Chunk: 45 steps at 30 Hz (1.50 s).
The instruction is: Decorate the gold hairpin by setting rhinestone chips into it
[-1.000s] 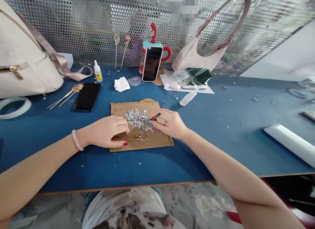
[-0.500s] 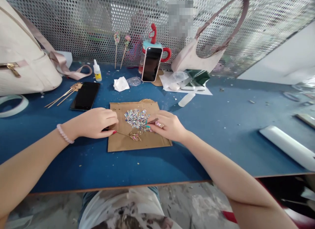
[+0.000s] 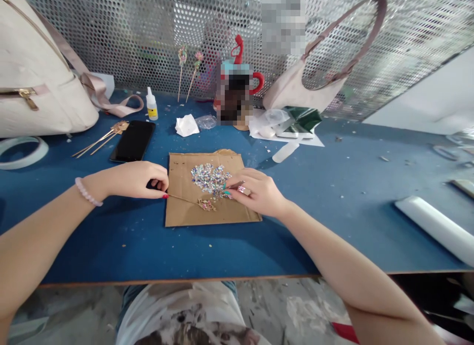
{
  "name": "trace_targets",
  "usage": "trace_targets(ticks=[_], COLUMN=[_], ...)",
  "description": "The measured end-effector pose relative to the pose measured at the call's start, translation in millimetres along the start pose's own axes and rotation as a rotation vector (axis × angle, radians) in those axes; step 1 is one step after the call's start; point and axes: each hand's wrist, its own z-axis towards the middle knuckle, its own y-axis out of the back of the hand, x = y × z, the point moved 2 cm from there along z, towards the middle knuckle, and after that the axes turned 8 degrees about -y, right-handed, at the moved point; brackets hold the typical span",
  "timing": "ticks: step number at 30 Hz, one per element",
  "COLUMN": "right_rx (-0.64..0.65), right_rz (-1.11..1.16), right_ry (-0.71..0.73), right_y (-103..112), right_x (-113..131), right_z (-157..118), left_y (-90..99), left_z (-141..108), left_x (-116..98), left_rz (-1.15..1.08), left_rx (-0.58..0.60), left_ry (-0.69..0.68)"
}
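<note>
My left hand [image 3: 146, 181] pinches the end of a thin gold hairpin [image 3: 183, 199] at the left edge of the cardboard [image 3: 185, 217]. The hairpin's ornate head [image 3: 207, 204], dotted with pink stones, lies over the cardboard. Beside it spreads a pile of sparkling rhinestones [image 3: 208, 177]. My right hand [image 3: 257, 191] is closed at the right edge of that pile, its fingertips around a thin tool [image 3: 237, 185] whose tip is hard to make out.
Behind the cardboard are a white tissue [image 3: 186, 125], a glue bottle [image 3: 151, 106] and a cup with a red handle [image 3: 258, 83]. A black phone [image 3: 133, 141] and more hairpins [image 3: 100, 139] lie at the left. Bags [image 3: 44, 98] stand at both sides.
My left hand has shifted left to the cardboard's edge, still pinching the hairpin. The view has moved slightly. My right hand stays beside the rhinestones.
</note>
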Motion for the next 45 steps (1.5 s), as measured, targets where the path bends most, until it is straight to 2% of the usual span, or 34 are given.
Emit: trace_targets(ticks=[7, 15, 21, 27, 36, 45], right_rx=[-0.010, -0.003, 0.006, 0.021, 0.024, 0.034], right_rz=[-0.004, 0.012, 0.042, 0.044, 0.030, 0.035], right_ry=[-0.008, -0.014, -0.017, -0.016, 0.042, 0.076], right_y=[-0.4, 0.3, 2.3, 2.0, 0.3, -1.2], right_x=[-1.8, -2.6, 1.9, 5.3, 10.1, 12.3], right_z=[-1.2, -1.1, -1.3, -1.2, 0.1, 0.2], left_y=[2.2, 11.6, 7.3, 2.3, -9.1, -13.4], left_z=[1.0, -2.4, -2.3, 3.2, 11.1, 13.3], left_x=[6.0, 10.6, 15.1, 5.8, -7.8, -6.2], left_rz=[-0.138, -0.132, -0.117, -0.146, -0.348, -0.428], left_rx=[0.012, -0.157, -0.246, -0.307, -0.238, -0.268], left_ry=[-0.004, 0.027, 0.071, 0.101, 0.129, 0.097])
